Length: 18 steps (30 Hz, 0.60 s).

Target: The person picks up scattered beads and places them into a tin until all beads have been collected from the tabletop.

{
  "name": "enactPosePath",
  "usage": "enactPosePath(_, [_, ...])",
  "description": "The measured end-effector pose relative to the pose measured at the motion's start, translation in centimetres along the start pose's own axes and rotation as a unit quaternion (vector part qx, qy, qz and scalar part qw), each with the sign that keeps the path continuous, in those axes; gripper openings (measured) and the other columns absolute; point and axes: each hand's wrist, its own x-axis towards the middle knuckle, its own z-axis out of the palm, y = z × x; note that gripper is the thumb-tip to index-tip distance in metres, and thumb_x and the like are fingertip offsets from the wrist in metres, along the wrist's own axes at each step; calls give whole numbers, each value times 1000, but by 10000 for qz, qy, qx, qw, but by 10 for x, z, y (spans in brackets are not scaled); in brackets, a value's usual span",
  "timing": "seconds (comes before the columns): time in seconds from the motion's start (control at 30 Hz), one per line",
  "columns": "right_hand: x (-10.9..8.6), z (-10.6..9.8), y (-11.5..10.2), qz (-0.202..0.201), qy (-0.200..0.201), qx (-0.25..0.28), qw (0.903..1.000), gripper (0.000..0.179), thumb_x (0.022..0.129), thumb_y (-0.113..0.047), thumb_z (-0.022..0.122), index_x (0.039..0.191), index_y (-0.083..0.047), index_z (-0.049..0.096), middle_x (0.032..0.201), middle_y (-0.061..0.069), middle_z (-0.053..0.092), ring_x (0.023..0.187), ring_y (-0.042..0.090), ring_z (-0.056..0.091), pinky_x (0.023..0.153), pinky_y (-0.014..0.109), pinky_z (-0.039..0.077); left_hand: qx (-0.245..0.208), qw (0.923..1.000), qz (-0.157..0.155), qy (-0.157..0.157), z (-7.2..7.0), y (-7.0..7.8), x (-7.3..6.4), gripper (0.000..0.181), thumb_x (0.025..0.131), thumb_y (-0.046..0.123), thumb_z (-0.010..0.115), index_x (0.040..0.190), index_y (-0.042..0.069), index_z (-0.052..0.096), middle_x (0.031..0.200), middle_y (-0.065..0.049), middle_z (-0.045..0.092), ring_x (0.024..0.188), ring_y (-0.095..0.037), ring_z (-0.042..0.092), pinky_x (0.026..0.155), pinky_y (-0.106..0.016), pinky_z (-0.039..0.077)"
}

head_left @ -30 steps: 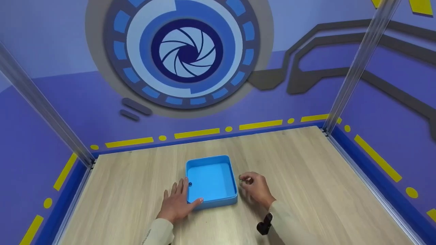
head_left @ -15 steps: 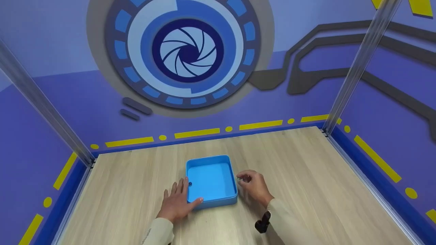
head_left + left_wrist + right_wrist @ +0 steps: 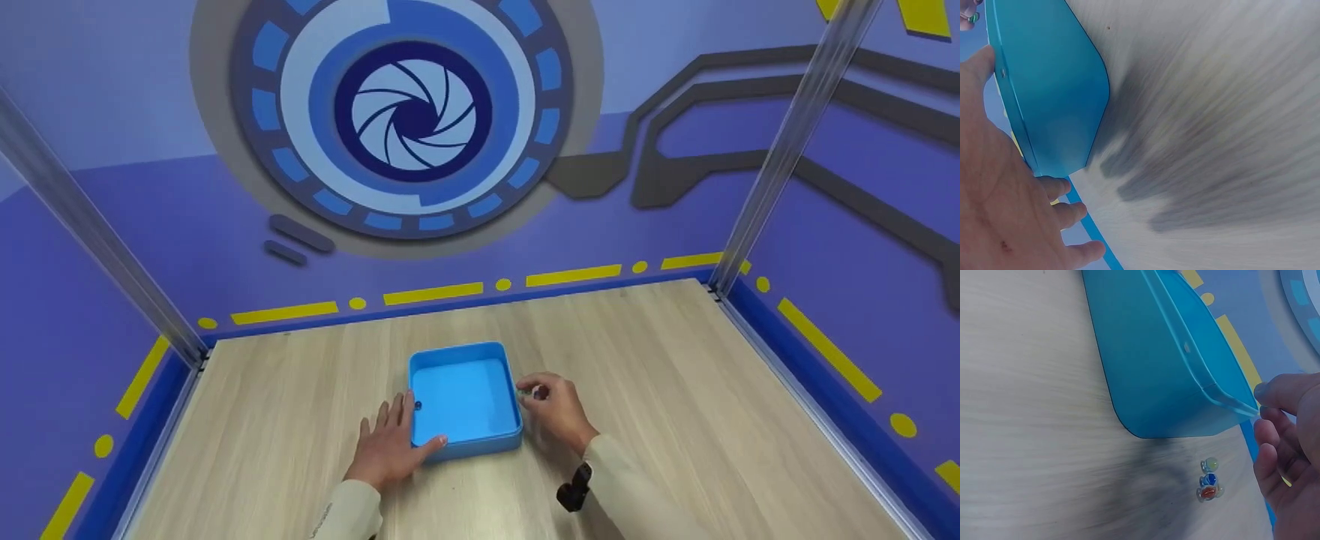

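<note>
Box [image 3: 469, 397]: being braced by left hand [image 3: 386, 450], straight-fingered, gripping nothing.
Right hand [image 3: 556, 407]: pinching green marble [image 3: 974, 18].
Risk: smooth marble escaping if that pinch is slackening.

Small enclosed booth, more set or lab cell than home: wood-grain table [image 3: 645, 352] walled in by printed blue-purple sci-fi panels [image 3: 465, 259], metallic-looking corner posts [image 3: 787, 150].

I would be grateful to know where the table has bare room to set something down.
The table lies bare between the right hand and right wall, the left hand and left wall, and the blue box and back wall. It is crowded on both sides of the box, by the hands, with marbles near the right one.
</note>
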Motion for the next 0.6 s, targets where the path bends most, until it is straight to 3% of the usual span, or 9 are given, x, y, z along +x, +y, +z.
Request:
enactPosePath(0.37, [2,2,-2,-203,-28,34,9998,20,83,-2,68,102,-7,72,98,3,69,77,13,55,65,20,48,-39,9999,112,76,0,-2,-1,104,82,75,52,156,10,16,161,-16,22,147,-43,20,111,-71,11])
enactPosePath(0.6, [4,3,-3,-278,-47,-20,9996,19,83,-4,69,101,-8,73,100,3,70,79,12,55,68,21,47,-43,9998,161,108,-1,-1,-1,104,82,73,53,155,9,17,160,-17,23,146,-45,21,110,-72,13])
